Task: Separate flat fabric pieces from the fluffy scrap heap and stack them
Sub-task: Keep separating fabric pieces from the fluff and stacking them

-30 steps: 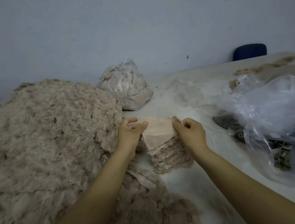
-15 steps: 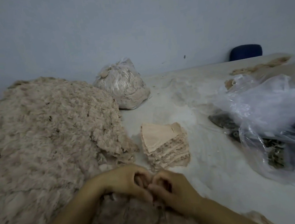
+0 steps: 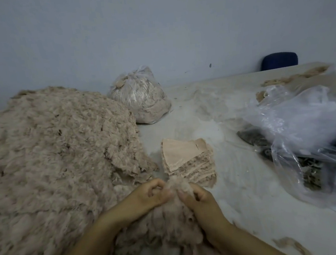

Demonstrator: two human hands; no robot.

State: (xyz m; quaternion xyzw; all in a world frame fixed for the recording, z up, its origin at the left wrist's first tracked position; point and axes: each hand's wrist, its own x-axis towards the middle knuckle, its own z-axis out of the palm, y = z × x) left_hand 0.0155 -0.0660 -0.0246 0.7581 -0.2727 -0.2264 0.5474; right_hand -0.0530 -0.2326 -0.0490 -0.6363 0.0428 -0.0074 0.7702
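Observation:
A big heap of fluffy beige scraps (image 3: 52,162) covers the left of the table. A stack of flat peach fabric pieces (image 3: 188,162) stands just right of the heap, near the middle. In front of the stack, my left hand (image 3: 148,196) and my right hand (image 3: 195,196) meet over a clump of fluffy scrap (image 3: 175,185). Both hands have curled fingers that pinch the clump's top between them. More fluff (image 3: 168,229) lies under my wrists.
A tied clear bag of scraps (image 3: 140,97) sits behind the heap by the wall. Crumpled clear plastic (image 3: 305,127) over dark items fills the right side. Loose beige scraps (image 3: 292,77) lie at the far right. A blue chair back (image 3: 279,60) shows beyond the table (image 3: 250,191).
My hands left the stack, where they had laid a flat piece, dropped to the near fluff and now lift a clump of it between their fingers.

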